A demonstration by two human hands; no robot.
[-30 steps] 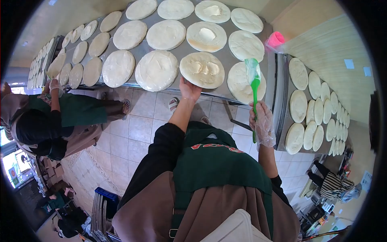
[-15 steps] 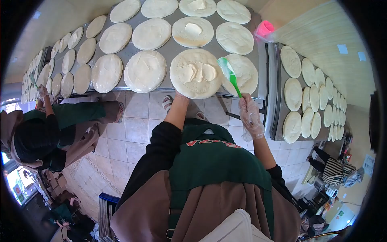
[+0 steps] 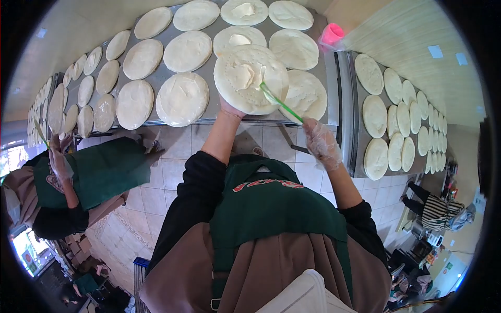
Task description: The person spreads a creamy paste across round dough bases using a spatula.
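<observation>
My left hand (image 3: pixel 230 108) is bare and holds up a round flat dough base (image 3: pixel 235 96) from below, its fingers mostly hidden under it. Two dabs of pale cream (image 3: pixel 243 76) lie on this base. In my right hand (image 3: pixel 322 142), which wears a clear plastic glove, is the handle of a green spatula (image 3: pixel 286 107). The spatula's blade touches the right dab. Behind and right of the held base, another dough base (image 3: pixel 305 96) lies on the metal table (image 3: pixel 213 108).
Rows of bases cover the table, several wrapped in film. A pink object (image 3: pixel 332 34) sits at its far right corner. A second table (image 3: pixel 360 156) with bases stands right. A co-worker (image 3: pixel 83 172) with a gloved hand stands left; another person (image 3: pixel 438 211) is far right.
The held base was lifted off the table and is now tilted toward the spatula. My right hand has moved left, bringing the blade from beside the base onto the cream.
</observation>
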